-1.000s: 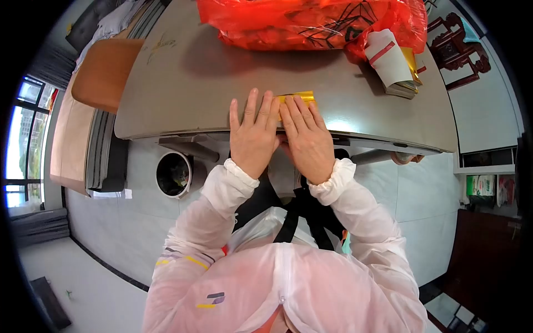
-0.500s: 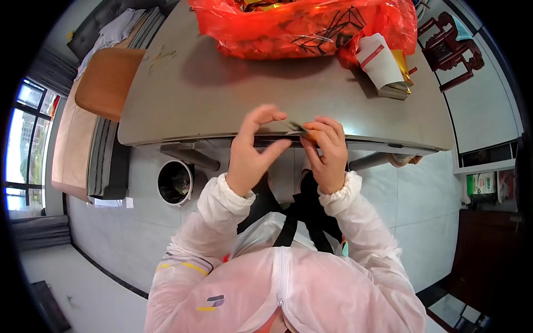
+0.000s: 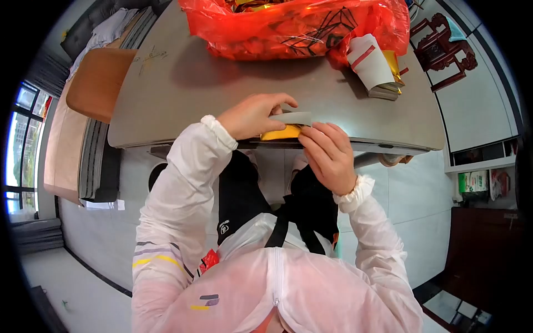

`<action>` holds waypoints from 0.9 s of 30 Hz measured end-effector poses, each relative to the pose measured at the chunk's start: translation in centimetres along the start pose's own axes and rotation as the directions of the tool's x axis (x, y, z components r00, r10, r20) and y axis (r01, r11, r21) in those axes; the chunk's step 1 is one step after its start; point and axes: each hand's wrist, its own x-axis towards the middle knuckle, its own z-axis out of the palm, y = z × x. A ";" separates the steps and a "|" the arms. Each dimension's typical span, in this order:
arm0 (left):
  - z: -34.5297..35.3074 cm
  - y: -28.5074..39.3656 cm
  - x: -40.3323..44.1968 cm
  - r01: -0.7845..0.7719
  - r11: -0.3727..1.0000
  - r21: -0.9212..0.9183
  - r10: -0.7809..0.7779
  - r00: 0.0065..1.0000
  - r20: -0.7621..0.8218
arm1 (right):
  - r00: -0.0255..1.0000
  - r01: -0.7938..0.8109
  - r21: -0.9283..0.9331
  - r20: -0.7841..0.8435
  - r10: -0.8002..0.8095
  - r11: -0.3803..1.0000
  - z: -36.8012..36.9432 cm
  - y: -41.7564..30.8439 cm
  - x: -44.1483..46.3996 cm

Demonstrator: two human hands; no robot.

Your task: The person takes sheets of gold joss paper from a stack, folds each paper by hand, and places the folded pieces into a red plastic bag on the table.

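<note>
A sheet of gold foil paper (image 3: 282, 134) with a pale grey-white back is curled or folded over at the table's front edge, its gold side toward me. My left hand (image 3: 252, 116) grips its left end, the thumb near the pale flap and the index finger bent above it. At the right end, the fingers of my right hand (image 3: 328, 151) are closed on the paper, close to the table rim. Beyond my hands lies a stack of paper (image 3: 376, 66), white sheets on top with gold showing at its side.
A red plastic bag (image 3: 272, 33) holding gold pieces sits at the back of the grey table (image 3: 166, 105). On the left are a brown chair (image 3: 100, 83) and a bed. A bin (image 3: 157, 175) is partly hidden behind my left sleeve. A carved wooden chair (image 3: 444, 53) stands at right.
My left hand, open and apart before, has come onto the paper. The paper now shows wider, with its gold side visible. The view has shifted slightly.
</note>
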 end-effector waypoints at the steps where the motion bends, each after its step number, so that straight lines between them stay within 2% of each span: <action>1: -0.3 -0.1 0.5 -0.026 0.997 0.078 0.026 1.000 0.007 | 0.995 0.087 -0.047 0.057 -0.084 0.995 0.1 0.5 0.7; 2: 0.1 -1.2 0.9 -0.109 0.978 0.178 0.118 0.992 -0.039 | 0.991 0.080 -0.057 0.108 -0.074 0.995 0.6 1.1 0.9; 5: 0.5 -0.9 0.5 -0.144 0.837 0.528 0.250 0.959 -0.135 | 0.990 0.033 -0.037 0.138 -0.028 0.999 1.9 2.5 0.6; 8: 2.9 0.0 -1.7 -0.188 0.667 0.721 0.479 0.849 -0.222 | 0.997 0.018 0.032 0.080 -0.021 0.999 2.2 2.2 0.8; 9: 4.2 0.2 -2.6 -0.207 0.693 0.691 0.456 0.868 -0.198 | 0.998 0.011 0.061 0.062 -0.015 0.998 2.3 2.2 1.0; 12: 6.7 0.1 -4.3 -0.154 0.683 0.714 0.488 0.823 -0.290 | 0.997 -0.012 0.185 0.077 -0.002 0.983 2.2 3.1 1.1; 16: 7.3 0.0 -4.6 -0.139 0.686 0.714 0.499 0.805 -0.322 | 0.977 -0.170 0.348 0.183 0.111 0.922 1.5 4.0 1.9; 19: 7.6 -0.5 -4.4 -0.124 0.676 0.727 0.487 0.815 -0.315 | 0.966 -0.213 0.339 0.216 0.145 0.916 1.2 4.0 2.4; 21: 7.7 -0.6 -4.1 -0.102 0.686 0.720 0.460 0.828 -0.321 | 0.972 -0.172 0.295 0.205 0.113 0.940 1.3 4.4 2.7; 24: 7.5 -0.7 -3.1 -0.056 0.764 0.643 0.366 0.858 -0.360 | 0.971 -0.155 0.294 0.224 0.089 0.943 1.5 5.4 3.0; 27: 7.5 -1.0 -2.7 -0.087 0.771 0.631 0.393 0.845 -0.363 | 0.955 -0.193 0.323 0.280 0.102 0.926 1.3 6.4 3.6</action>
